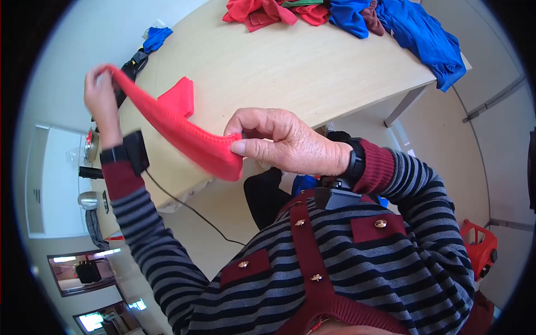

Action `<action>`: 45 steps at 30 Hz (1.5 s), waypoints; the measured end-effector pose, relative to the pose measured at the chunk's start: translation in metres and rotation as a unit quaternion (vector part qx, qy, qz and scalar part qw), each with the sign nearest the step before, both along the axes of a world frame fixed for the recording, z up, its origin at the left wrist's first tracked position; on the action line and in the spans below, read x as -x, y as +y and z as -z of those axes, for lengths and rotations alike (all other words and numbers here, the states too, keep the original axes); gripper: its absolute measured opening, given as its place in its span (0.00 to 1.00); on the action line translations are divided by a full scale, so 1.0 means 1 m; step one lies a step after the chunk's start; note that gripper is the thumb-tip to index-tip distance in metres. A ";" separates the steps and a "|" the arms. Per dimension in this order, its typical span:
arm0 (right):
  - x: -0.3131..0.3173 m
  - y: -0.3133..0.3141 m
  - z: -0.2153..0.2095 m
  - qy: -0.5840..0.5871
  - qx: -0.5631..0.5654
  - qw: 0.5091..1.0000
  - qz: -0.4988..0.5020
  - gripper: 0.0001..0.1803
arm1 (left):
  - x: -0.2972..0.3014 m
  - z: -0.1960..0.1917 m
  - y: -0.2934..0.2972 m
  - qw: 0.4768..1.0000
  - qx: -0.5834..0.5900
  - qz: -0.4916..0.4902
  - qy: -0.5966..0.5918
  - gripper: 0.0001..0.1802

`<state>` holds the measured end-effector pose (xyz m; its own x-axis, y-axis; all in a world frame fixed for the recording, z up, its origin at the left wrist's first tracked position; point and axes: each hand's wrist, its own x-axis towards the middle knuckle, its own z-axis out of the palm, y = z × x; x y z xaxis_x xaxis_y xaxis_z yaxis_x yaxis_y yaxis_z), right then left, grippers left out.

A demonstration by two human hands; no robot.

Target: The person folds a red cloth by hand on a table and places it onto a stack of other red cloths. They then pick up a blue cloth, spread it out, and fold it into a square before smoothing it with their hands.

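Observation:
A red cloth (173, 125) is stretched in the air between my two hands, with a stitched edge along its upper side. My left hand (100, 97), at the far left, grips one end and is slightly blurred. The other end is pinched between the thumb and fingers of my right hand (279, 139), in the middle of the view. Just beyond the held cloth, a folded red cloth (181, 96) lies on the table (223, 67), partly hidden by it.
Crumpled red cloths (262, 12) and blue cloths (419, 39) lie along the table's far edge, some hanging over the right corner. A small blue cloth (157, 39) is at the far left. A red plastic stool (480, 248) stands at the right. A cable (192, 209) runs from my left wrist.

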<state>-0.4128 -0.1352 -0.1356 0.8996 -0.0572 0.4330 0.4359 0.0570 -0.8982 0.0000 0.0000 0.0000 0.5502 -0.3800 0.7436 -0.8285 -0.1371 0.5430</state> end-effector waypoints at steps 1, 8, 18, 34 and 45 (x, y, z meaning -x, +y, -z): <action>0.002 0.001 0.003 0.000 -0.053 0.999 0.007 0.08 | 0.021 -0.008 -0.025 1.000 -0.016 0.013 -0.019 0.09; 0.033 -0.036 0.047 0.119 -0.190 0.965 0.133 0.07 | 0.070 0.094 -0.189 0.986 -0.097 0.068 -0.118 0.06; 0.072 -0.127 0.179 0.313 -0.213 0.860 0.343 0.10 | 0.142 0.277 -0.212 0.956 -0.185 0.189 0.126 0.15; 0.066 -0.154 0.178 0.284 0.025 0.829 0.481 0.10 | 0.164 0.324 -0.001 0.919 -0.389 0.042 -0.057 0.32; -0.041 -0.088 0.174 0.143 0.533 0.716 0.428 0.24 | 0.239 0.305 -0.044 0.896 -0.422 0.082 -0.107 0.32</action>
